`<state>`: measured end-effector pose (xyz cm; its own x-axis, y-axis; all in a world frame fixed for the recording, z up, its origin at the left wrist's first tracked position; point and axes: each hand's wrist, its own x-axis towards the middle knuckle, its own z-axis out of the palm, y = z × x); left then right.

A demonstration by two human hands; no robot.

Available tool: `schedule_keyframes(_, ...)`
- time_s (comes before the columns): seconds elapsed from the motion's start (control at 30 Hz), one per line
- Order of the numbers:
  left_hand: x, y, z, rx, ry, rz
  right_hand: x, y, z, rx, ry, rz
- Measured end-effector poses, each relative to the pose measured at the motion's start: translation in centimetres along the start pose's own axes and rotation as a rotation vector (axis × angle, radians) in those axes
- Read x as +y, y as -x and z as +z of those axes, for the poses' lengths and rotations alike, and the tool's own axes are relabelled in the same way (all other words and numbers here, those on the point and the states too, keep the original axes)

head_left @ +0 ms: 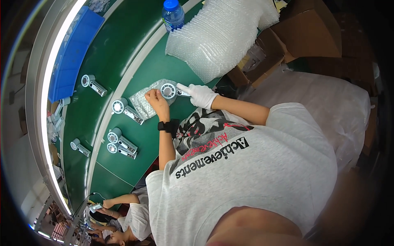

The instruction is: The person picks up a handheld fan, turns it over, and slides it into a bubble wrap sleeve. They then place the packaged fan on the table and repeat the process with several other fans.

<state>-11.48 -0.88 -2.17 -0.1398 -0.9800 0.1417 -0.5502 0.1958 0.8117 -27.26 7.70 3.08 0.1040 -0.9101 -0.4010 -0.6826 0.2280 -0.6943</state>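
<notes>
My right hand (200, 96), in a white glove, grips the handle of a light grey-blue handheld fan (168, 91). The fan's round head points left, over a clear bubble-wrap bag (141, 104) on the green table. My bare left hand (156, 101), a black band at its wrist, is closed with its fingertips at the bag, beside the fan head. Further left on the table lie a similar fan (119, 107) and two more close together, one of them a fan (116, 135) with its head turned away from me.
A bubble-wrap stack (217, 39) covers the far table, beside a blue-capped bottle (172, 15). Cardboard boxes (305, 30) stand at right. Past a pale rail, the green conveyor carries fans (93, 85); beyond it is a blue bin (76, 51). Another person (133, 221) works at lower left.
</notes>
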Motion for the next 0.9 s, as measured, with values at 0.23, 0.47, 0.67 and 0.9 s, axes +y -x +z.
schedule_keyframes(0.23,5.9,0.4,-2.4,-0.064,-0.357,0.383,-1.1,-7.0,-3.2,-0.406,-1.018,0.280)
schedule_keyframes(0.47,9.9,-1.3,-3.0,0.135,-0.077,0.206,-5.8,-14.9,-5.9,-0.044,-1.961,0.024)
schedule_keyframes(0.67,11.0,2.2,-6.3,0.067,-0.053,0.153,-9.2,-21.2,-9.7,0.482,-0.350,-0.033)
schedule_keyframes(0.9,12.2,5.9,-7.4,0.158,0.191,-0.099,-15.4,-23.0,-5.6,0.558,-0.245,-0.173)
